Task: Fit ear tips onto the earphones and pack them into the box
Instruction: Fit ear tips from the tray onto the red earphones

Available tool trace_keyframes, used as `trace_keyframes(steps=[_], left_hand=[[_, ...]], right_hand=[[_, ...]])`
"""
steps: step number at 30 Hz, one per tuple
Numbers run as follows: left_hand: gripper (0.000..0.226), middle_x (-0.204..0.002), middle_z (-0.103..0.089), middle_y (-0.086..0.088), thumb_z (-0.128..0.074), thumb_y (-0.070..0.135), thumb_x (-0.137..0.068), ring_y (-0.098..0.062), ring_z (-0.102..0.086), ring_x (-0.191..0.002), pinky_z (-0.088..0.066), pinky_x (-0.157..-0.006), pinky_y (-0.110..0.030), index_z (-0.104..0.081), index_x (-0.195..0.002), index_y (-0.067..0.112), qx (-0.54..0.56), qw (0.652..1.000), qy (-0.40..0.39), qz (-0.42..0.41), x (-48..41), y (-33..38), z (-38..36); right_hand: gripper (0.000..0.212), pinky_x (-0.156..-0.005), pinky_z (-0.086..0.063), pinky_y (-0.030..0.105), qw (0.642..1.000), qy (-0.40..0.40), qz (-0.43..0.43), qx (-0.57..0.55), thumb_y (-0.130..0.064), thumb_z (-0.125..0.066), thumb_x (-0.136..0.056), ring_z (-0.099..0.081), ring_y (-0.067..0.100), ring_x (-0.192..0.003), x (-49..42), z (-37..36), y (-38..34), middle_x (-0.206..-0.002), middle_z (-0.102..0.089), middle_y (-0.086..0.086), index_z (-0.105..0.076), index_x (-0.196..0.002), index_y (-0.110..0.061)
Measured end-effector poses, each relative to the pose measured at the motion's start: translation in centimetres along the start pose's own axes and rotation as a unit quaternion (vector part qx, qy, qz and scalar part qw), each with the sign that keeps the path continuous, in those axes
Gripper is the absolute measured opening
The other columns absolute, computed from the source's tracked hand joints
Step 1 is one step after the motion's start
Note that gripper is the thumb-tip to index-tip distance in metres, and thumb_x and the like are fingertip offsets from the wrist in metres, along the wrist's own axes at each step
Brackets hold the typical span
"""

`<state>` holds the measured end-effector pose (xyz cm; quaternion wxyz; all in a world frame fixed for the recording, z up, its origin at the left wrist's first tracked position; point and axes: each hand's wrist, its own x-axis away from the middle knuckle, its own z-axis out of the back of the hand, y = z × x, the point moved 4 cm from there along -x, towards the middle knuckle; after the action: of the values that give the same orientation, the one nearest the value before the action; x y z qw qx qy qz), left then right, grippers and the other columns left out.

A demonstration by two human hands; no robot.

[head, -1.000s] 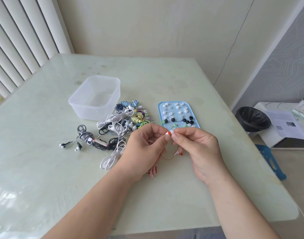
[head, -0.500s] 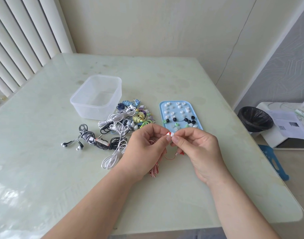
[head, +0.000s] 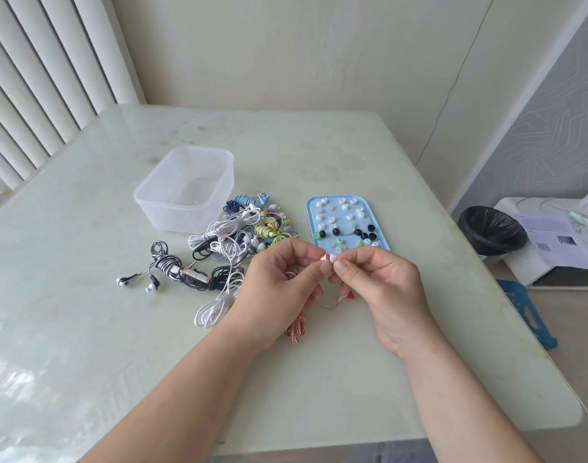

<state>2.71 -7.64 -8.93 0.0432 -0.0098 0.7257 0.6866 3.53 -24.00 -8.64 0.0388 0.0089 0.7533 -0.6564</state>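
The left hand (head: 279, 285) pinches the red-and-white earbud (head: 324, 257) just in front of the blue tray (head: 308, 215); the right hand (head: 386, 289) pinches a white ear tip (head: 332, 259) against it; pushed askew, the tip could fold, slip free and roll off the table (head: 352, 379).
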Motion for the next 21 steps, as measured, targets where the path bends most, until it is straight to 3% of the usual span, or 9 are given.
trace_keyframes(steps=[6,9,15,19,21], left_hand=[[0.011,-0.079,-0.075,-0.01,-0.076,0.01,-0.092,-0.015,-0.057,-0.055,-0.049,-0.051,-0.028,-0.069,-0.097,0.003,0.0,1.0,-0.007,0.0,0.05,0.15,-0.12],[0.01,-0.081,-0.075,-0.009,-0.076,0.009,-0.092,-0.015,-0.059,-0.058,-0.05,-0.051,-0.028,-0.069,-0.097,0.004,0.0,1.0,-0.008,0.001,0.0,0.08,-0.14],[0.009,-0.079,-0.074,-0.005,-0.076,0.01,-0.093,-0.017,-0.059,-0.059,-0.049,-0.051,-0.03,-0.069,-0.099,0.006,-0.003,1.0,-0.009,-0.001,-0.1,-0.15,-0.16],[0.021,-0.077,-0.068,-0.004,-0.071,0.006,-0.096,-0.018,-0.06,-0.057,-0.049,-0.052,-0.03,-0.07,-0.116,0.012,-0.013,0.999,-0.028,-0.024,0.0,0.01,-0.24],[0.029,-0.072,-0.065,-0.001,-0.069,0.006,-0.097,-0.017,-0.06,-0.055,-0.049,-0.053,-0.028,-0.07,-0.124,0.016,-0.028,0.998,-0.044,-0.034,0.09,0.12,-0.38]], right_hand=[[0.001,-0.058,-0.05,0.028,1.0,0.002,0.0,-0.001,-0.001,-0.075,-0.087,-0.063,0.021,-0.07,-0.09,0.06,0.02,-0.087,-0.076,0.024,-0.074,-0.088,-0.002],[0.016,-0.06,-0.048,0.036,1.0,0.019,-0.008,-0.007,-0.014,-0.078,-0.079,-0.06,0.027,-0.068,-0.24,0.24,0.21,-0.088,-0.073,0.031,-0.074,-0.089,-0.002],[0.011,-0.064,-0.05,0.039,1.0,0.02,-0.001,-0.011,0.0,-0.072,-0.09,-0.063,0.03,-0.074,-0.2,0.29,0.13,-0.088,-0.073,0.03,-0.077,-0.098,-0.007],[0.014,-0.058,-0.051,0.028,1.0,0.007,0.003,0.009,0.001,-0.07,-0.091,-0.066,0.021,-0.07,-0.08,-0.12,0.18,-0.079,-0.076,0.016,-0.079,-0.091,-0.01],[0.01,-0.06,-0.051,0.032,1.0,0.017,-0.006,0.006,-0.001,-0.072,-0.09,-0.065,0.025,-0.069,-0.11,-0.11,0.25,-0.08,-0.076,0.016,-0.078,-0.093,-0.009]])
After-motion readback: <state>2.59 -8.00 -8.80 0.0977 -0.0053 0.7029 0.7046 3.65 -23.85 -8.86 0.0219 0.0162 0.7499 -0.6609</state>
